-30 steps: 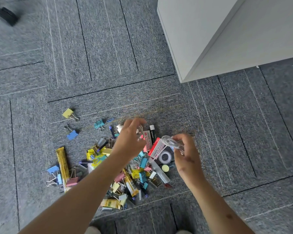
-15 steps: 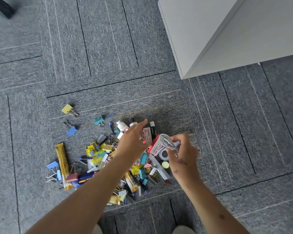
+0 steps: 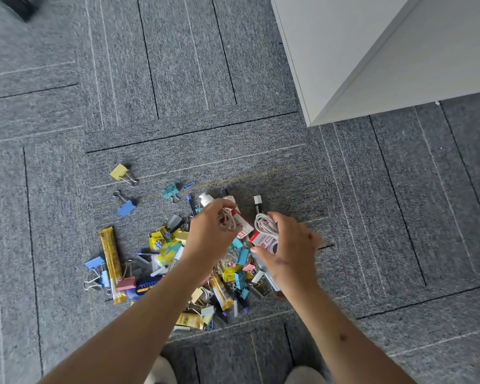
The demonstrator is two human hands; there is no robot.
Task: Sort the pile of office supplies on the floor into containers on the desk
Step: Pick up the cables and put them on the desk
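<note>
Pile (image 3: 178,261) of clips and packets sprawls on the grey carpet (image 3: 178,79) below me. Over its far edge my left hand (image 3: 208,239) curls round a pale cord loop (image 3: 228,220); my right hand (image 3: 291,253) grips a white coiled cable (image 3: 264,223). At left, a long yellow packet (image 3: 111,261) points away from me. A white cabinet (image 3: 344,51) corner stands far right, with bare carpet left and beyond.

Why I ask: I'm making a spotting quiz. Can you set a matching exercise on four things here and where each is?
1 yellow binder clip
2 white cable coil
3 long yellow packet
4 beige looped cord

A in the right hand
B in the left hand
C along the pile's left side
D apart on the carpet, upper left

Pairs: 1-D, 2-A, 3-C, 4-B
</note>
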